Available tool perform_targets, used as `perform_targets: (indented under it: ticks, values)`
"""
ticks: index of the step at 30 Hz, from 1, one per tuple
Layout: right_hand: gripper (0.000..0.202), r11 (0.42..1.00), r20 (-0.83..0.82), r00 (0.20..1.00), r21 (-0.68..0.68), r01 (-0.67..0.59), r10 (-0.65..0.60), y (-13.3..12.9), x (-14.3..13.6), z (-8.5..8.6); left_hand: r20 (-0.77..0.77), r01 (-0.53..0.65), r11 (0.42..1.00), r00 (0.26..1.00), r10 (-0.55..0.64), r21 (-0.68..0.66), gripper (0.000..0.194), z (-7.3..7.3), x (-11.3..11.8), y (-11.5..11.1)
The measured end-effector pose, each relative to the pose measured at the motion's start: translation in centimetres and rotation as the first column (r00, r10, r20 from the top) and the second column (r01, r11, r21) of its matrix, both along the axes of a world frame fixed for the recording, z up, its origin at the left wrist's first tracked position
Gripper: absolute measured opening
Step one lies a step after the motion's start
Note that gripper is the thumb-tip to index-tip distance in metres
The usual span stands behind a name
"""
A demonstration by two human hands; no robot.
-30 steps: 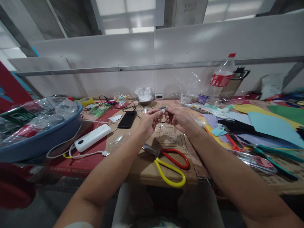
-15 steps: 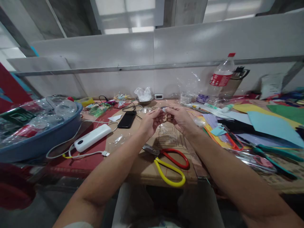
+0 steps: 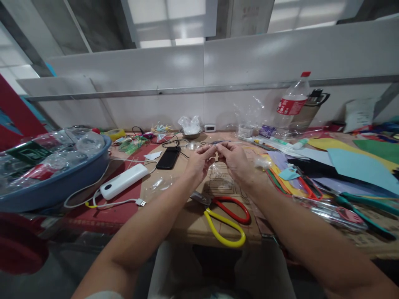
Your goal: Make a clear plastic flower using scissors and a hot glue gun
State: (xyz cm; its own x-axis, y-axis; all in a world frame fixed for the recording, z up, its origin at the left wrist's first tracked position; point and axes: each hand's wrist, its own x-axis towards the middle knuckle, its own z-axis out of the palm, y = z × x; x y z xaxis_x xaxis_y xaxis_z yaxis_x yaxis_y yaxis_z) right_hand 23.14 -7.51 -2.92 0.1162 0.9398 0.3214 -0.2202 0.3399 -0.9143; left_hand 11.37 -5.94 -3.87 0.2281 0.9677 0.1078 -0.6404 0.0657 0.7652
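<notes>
The left grip [image 3: 198, 161] and the right grip [image 3: 234, 160] meet above the middle of the surface [image 3: 96, 218]. On each, thumb and index finger are pinched together at the tips, with the other fingers curled in. A small pale piece [image 3: 215, 147] is located at the junction of the two pinches; the fingers cover most of it, and its form cannot be determined.

Beneath the hands lies line-marked cardboard [image 3: 183, 222] carrying crumpled clear film [image 3: 215, 169]. The scissors [image 3: 206, 203] lie between the forearms, blades toward the left forearm; the yellow handle loop reaches the front edge of the cardboard.

Lateral room: a gap separates the left grip from the phone [image 3: 168, 158], with the power bank [image 3: 124, 182] farther left. Coloured sheets [image 3: 361, 166] bound the right side, well apart from the right grip. The wall panel [image 3: 174, 110] bounds the rear.
</notes>
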Motion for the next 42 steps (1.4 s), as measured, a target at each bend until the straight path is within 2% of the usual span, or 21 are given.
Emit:
perform_targets:
  ticks: [6, 14, 16, 18, 19, 20, 22, 23, 26, 27, 29, 31, 34, 39, 42]
  values:
    - [0.032, 0.999, -0.073, 0.997, 0.024, 0.033, -0.031, -0.3, -0.7, -0.5, 0.071, 0.008, 1.0, 0.997, -0.006, -0.029, 0.031, 0.1, 0.4, -0.2]
    - [0.033, 1.0, 0.03, 0.999, -0.002, 0.01, -0.01, 0.0, -0.6, -0.2, 0.009, 0.048, 0.999, 0.999, -0.048, 0.021, 0.02, 0.0, -0.4, 0.7]
    - [0.034, 0.999, 0.096, 0.995, -0.032, 0.029, -0.026, -0.5, -0.4, 0.3, 0.017, 0.023, 1.0, 1.0, -0.023, -0.004, 0.02, 0.1, -0.7, 1.3]
    - [0.03, 0.998, 0.266, 0.963, -0.035, 0.044, -0.034, -1.9, 0.1, 1.0, 0.034, -0.017, 1.0, 0.999, 0.017, -0.003, 0.02, 0.4, -1.3, 1.9]
    - [0.027, 0.999, 0.397, 0.918, -0.021, 0.028, -0.017, -3.0, 0.3, 1.2, 0.043, -0.03, 1.0, 0.999, 0.03, 0.005, 0.019, 0.6, -1.6, 2.2]
    - [0.023, 1.0, 0.547, 0.837, -0.01, -0.016, 0.019, -4.4, 0.6, 1.3, 0.054, -0.04, 0.999, 0.998, 0.039, 0.015, 0.018, 0.8, -2.0, 2.4]
    - [0.02, 0.994, 0.817, 0.573, 0.002, -0.112, 0.063, -7.3, 1.3, 0.9, 0.075, -0.051, 0.998, 0.996, 0.049, 0.022, 0.016, 1.3, -2.7, 2.8]
    - [0.021, 0.991, 0.899, 0.432, -0.016, -0.136, 0.074, -8.8, 1.6, 0.4, 0.088, -0.057, 0.998, 0.995, 0.056, 0.017, 0.015, 1.6, -3.0, 3.0]
    - [0.023, 0.979, 0.993, 0.118, 0.002, -0.201, 0.022, -11.9, 2.3, -1.7, 0.111, -0.081, 0.997, 0.99, 0.082, -0.014, 0.013, 2.4, -3.8, 3.1]
    - [0.025, 0.978, 0.999, 0.036, 0.021, -0.209, -0.013, -12.5, 2.4, -2.4, 0.119, -0.082, 0.996, 0.989, 0.084, -0.022, 0.012, 2.6, -4.0, 3.1]
    - [0.031, 0.973, 0.997, -0.05, 0.048, -0.226, -0.061, -13.0, 2.5, -3.6, 0.136, -0.071, 0.997, 0.988, 0.076, -0.039, 0.012, 3.0, -4.2, 3.0]
    - [0.039, 0.965, 0.996, -0.048, 0.066, -0.253, -0.081, -13.1, 2.4, -4.1, 0.152, -0.052, 0.997, 0.986, 0.062, -0.065, 0.014, 3.3, -4.4, 2.9]
    - [0.044, 0.959, 0.997, 0.0, 0.078, -0.271, -0.081, -12.8, 2.1, -4.1, 0.18, -0.014, 0.996, 0.983, 0.03, -0.09, 0.018, 3.8, -4.8, 2.8]
    - [0.038, 0.98, 0.995, 0.08, 0.073, -0.187, -0.059, -12.9, 2.0, -3.9, 0.211, -0.005, 0.999, 0.977, 0.014, -0.043, 0.02, 4.6, -5.9, 3.0]
    - [0.053, 0.984, 0.978, 0.174, 0.136, -0.113, -0.115, -13.4, 2.6, -4.0, 0.249, -0.041, 0.999, 0.968, 0.038, 0.006, 0.02, 5.0, -6.7, 3.2]
